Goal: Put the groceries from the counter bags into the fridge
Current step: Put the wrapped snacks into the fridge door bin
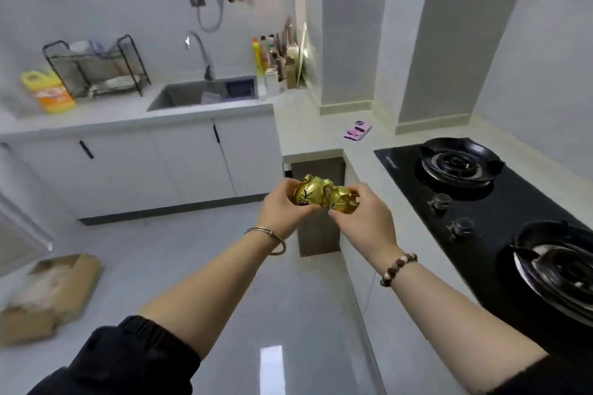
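Two gold-foil-wrapped round items are held out over the floor (224,266), side by side and touching, in the middle of the view. The left hand (282,212) has its grip clenched around the larger gold ball (306,194), which shows dark lettering on the foil; the right hand (365,218) has its grip clenched around the smaller gold ball (343,200). A thin metal bangle (269,239) sits on the left wrist, and a beaded bracelet (398,268) on the right one. Both forearms are bare, with dark sleeves pushed up near the elbows.

To the right, the table (308,125) carries a black gas hob (481,202) with two burners, one far and one near. A pink object (357,131) lies on the table far beyond the hob. At the far left the table holds a steel sink (205,93) with a curved tap (200,53), a black wire dish rack (96,67) and a yellow-and-orange bottle (48,90) lying beside the rack. In the far corner stands a cluster of bottles (269,54) and utensils. White cabinet doors (144,163) with dark handles run beneath the sink. On the floor at the near left lies a brown cardboard box (48,295). A white panel edge at the left border is too cropped to identify.
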